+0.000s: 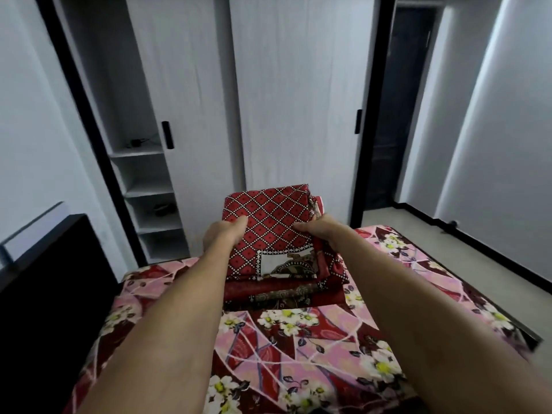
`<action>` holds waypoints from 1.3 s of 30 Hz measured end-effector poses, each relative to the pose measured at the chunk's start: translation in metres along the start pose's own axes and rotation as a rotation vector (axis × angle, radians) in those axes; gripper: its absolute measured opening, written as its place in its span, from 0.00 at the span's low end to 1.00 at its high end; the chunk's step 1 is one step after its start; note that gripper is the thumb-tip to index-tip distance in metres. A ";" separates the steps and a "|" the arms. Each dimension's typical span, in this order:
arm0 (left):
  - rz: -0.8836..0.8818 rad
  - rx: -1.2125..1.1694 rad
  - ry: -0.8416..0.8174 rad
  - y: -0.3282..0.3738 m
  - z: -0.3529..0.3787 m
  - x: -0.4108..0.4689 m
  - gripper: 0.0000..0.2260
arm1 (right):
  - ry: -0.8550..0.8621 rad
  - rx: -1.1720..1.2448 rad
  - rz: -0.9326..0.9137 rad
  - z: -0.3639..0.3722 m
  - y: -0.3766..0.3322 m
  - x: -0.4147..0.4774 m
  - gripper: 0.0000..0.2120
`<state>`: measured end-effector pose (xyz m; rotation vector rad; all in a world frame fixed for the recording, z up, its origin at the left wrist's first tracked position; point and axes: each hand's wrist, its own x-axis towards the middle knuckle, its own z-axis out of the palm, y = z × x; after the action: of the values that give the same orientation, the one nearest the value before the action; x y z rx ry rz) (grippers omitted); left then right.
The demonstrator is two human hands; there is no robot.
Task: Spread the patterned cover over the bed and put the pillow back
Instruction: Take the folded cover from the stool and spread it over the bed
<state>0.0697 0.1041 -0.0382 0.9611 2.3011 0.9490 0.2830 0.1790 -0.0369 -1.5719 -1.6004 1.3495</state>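
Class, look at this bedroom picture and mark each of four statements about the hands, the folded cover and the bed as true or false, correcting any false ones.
1. Both hands grip the folded red diamond-patterned cover. True: the left hand and right hand hold its edges.
2. The cover is spread across the bed. False: it is folded.
3. The bed carries a pink floral sheet. True.
4. The wardrobe shelves stand right of the bed. False: they are on the left.
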 end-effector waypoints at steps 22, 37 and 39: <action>0.247 0.107 -0.269 0.177 0.204 -0.098 0.31 | 0.379 0.101 0.123 -0.257 0.112 -0.044 0.33; 0.409 0.135 -0.488 0.275 0.329 -0.107 0.35 | 0.620 0.181 0.226 -0.368 0.162 -0.031 0.26; 0.433 0.139 -0.523 0.290 0.346 -0.103 0.35 | 0.666 0.182 0.239 -0.382 0.166 -0.024 0.29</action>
<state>0.4788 0.3203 -0.0322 1.5934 1.7654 0.5939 0.6955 0.2381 -0.0361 -1.8733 -0.8868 0.8969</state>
